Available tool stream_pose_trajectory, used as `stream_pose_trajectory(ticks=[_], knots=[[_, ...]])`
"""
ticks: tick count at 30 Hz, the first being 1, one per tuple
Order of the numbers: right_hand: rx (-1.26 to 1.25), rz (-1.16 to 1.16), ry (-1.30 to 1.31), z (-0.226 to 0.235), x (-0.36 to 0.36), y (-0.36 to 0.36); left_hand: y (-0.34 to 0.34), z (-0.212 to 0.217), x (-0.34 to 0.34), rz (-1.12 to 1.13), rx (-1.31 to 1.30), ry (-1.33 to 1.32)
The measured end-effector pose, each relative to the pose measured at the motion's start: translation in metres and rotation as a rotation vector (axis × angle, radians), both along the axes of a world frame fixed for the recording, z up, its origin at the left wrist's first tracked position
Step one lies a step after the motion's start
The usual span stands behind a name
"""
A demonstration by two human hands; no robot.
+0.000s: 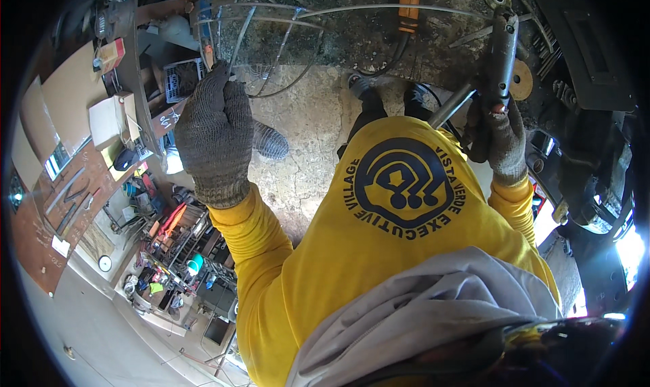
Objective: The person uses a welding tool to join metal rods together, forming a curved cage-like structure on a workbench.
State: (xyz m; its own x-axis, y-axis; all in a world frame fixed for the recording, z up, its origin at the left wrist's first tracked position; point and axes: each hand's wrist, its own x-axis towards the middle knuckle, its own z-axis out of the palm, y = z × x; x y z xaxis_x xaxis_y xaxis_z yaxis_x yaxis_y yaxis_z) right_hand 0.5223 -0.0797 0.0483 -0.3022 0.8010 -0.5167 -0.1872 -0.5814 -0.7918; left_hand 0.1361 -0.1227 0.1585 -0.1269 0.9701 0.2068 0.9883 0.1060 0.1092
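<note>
My left hand (218,133), in a dark knit glove, reaches forward at the left. Its thumb sticks out to the side, and its fingertips are by a frame of thin bent metal rods (276,52); whether they touch it cannot be made out. At the right, my gloved right hand (504,140) is closed on a steel tube tool (502,58) with holes along its side. A shiny round bar (452,106) slants beside that hand, and whether it joins the tube is hidden.
A dirty dark work surface (359,45) lies ahead, with an orange-handled tool (408,6) and its cable. Near the right hand are a tan disc (521,80) and a dark flat panel (589,52). A cardboard box (108,121) and cluttered shelves (186,241) are at the left.
</note>
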Motion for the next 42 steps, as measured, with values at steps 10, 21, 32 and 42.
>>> stream_pose_trajectory(ticks=[10,21,32,42], knots=[[-0.058,-0.003,0.018,-0.004,-0.003,0.0,-0.002,-0.001,-0.002,0.009,0.002,-0.022],[-0.031,0.014,0.025,-0.007,-0.007,0.001,-0.001,-0.001,-0.002,0.018,-0.017,-0.006],[0.054,0.063,-0.004,-0.007,-0.009,0.003,-0.001,0.002,-0.006,-0.007,-0.019,0.009],[0.214,0.072,0.005,-0.003,-0.011,-0.002,0.001,-0.001,-0.008,-0.044,0.029,0.008]])
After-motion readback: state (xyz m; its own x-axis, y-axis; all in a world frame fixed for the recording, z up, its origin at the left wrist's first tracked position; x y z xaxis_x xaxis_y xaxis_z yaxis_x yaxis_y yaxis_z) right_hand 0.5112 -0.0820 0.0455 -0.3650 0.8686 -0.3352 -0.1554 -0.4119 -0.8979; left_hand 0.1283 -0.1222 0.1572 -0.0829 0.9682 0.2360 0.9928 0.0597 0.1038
